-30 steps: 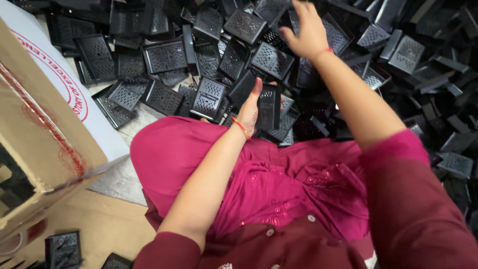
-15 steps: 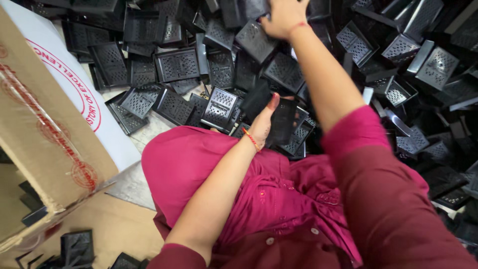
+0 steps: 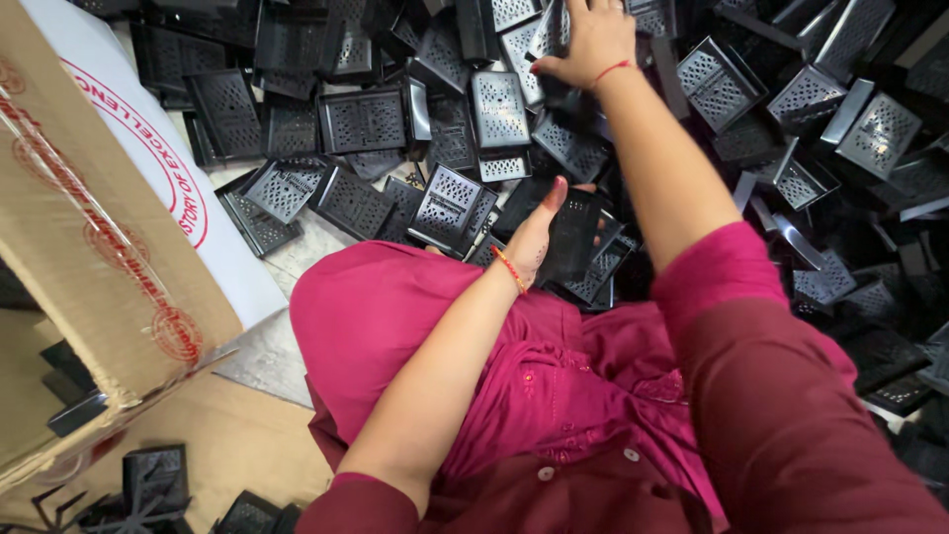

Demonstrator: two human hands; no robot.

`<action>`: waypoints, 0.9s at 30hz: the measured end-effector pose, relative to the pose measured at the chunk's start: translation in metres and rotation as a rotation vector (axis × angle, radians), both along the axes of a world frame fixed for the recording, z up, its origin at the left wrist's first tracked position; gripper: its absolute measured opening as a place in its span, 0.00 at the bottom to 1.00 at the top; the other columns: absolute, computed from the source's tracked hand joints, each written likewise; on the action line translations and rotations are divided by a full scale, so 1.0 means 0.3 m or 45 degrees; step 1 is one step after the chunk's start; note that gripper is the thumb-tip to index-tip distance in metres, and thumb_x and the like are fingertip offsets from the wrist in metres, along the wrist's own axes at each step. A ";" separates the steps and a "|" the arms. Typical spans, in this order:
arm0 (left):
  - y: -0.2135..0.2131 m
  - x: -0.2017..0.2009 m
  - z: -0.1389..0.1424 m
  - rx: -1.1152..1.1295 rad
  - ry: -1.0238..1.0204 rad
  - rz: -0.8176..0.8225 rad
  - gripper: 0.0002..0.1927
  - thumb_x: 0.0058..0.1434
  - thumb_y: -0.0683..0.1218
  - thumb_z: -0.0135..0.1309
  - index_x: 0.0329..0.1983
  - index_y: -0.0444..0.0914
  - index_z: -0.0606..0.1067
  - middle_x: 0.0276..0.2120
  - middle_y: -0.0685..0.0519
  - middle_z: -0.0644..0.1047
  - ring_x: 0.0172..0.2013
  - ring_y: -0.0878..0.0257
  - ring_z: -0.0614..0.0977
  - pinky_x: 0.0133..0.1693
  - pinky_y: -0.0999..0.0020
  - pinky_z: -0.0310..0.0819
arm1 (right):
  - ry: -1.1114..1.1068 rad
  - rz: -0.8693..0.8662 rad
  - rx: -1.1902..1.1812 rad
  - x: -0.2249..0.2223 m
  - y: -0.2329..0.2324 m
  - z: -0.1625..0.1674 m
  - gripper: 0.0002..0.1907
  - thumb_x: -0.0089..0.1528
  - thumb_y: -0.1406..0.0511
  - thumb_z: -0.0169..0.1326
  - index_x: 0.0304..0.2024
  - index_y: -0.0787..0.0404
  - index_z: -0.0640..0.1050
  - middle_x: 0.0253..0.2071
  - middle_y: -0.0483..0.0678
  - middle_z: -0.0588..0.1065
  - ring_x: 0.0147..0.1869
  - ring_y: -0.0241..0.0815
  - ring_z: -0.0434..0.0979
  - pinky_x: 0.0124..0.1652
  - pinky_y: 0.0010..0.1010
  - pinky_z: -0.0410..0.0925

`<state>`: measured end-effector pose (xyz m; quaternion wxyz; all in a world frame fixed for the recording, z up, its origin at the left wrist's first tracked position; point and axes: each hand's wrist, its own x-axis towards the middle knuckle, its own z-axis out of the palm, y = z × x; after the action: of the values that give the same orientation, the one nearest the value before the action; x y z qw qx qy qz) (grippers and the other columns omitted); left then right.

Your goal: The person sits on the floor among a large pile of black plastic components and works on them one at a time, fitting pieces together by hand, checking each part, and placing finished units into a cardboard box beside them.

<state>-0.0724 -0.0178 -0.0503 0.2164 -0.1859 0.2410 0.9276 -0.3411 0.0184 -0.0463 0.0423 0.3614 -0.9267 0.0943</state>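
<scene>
Nearest the camera, the person's magenta garment (image 3: pixel 474 346) covers the lap and knee, with a darker maroon sleeve (image 3: pixel 801 415) at lower right. At left stands a cardboard box (image 3: pixel 89 257) with an open flap; a few black parts lie inside it at the bottom edge.

The left hand (image 3: pixel 539 232) rests at the knee's far edge, its fingers closed around a stack of black plastic panels (image 3: pixel 573 232) held on edge. A red-and-gold bangle (image 3: pixel 508 269) sits on that wrist. Compared with half a second ago, this hand and its stack occupy nearly the same position against the knee; the grasp is unchanged.

Farther out, the right arm extends across the pile of black perforated panels (image 3: pixel 366 121) that covers the floor. The right hand (image 3: pixel 593 40) lies palm-down at the far edge of the view, fingers curled onto a panel (image 3: pixel 554 35) in the pile; whether it is gripped or merely touched cannot be determined. A red thread (image 3: pixel 613 69) circles that wrist. One second ago this hand was nearer; it has since reached farther into the pile.
</scene>
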 end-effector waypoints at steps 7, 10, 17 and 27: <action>-0.008 -0.017 -0.033 -0.088 0.029 0.083 0.40 0.62 0.74 0.48 0.64 0.41 0.71 0.39 0.49 0.81 0.36 0.60 0.83 0.37 0.64 0.80 | -0.103 -0.208 0.093 0.151 0.109 0.093 0.33 0.49 0.56 0.72 0.51 0.60 0.74 0.42 0.53 0.79 0.50 0.59 0.76 0.45 0.54 0.67; -0.008 -0.028 -0.032 -0.115 0.058 0.147 0.35 0.63 0.69 0.52 0.63 0.42 0.70 0.41 0.48 0.80 0.38 0.59 0.84 0.38 0.62 0.81 | -0.165 0.064 -0.475 0.248 0.249 0.213 0.07 0.66 0.65 0.63 0.45 0.57 0.80 0.42 0.51 0.80 0.49 0.54 0.81 0.49 0.42 0.72; -0.021 0.003 0.016 0.062 0.303 -0.001 0.30 0.63 0.46 0.62 0.68 0.42 0.66 0.53 0.51 0.78 0.52 0.57 0.82 0.49 0.55 0.81 | -0.167 0.021 -0.722 0.814 0.508 0.448 0.15 0.65 0.78 0.52 0.53 0.63 0.79 0.47 0.56 0.79 0.49 0.53 0.82 0.47 0.35 0.73; -0.009 0.074 0.045 -0.029 0.576 -0.354 0.31 0.62 0.36 0.61 0.67 0.40 0.64 0.56 0.50 0.76 0.56 0.55 0.81 0.56 0.53 0.81 | -0.509 0.243 -0.964 1.111 0.535 0.439 0.39 0.60 0.66 0.54 0.73 0.65 0.59 0.75 0.63 0.55 0.79 0.64 0.55 0.73 0.45 0.51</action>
<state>-0.0502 -0.0204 -0.0369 0.2804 0.0585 0.3169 0.9041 -0.0079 0.1788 0.0853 -0.0173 0.3789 -0.7793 0.4989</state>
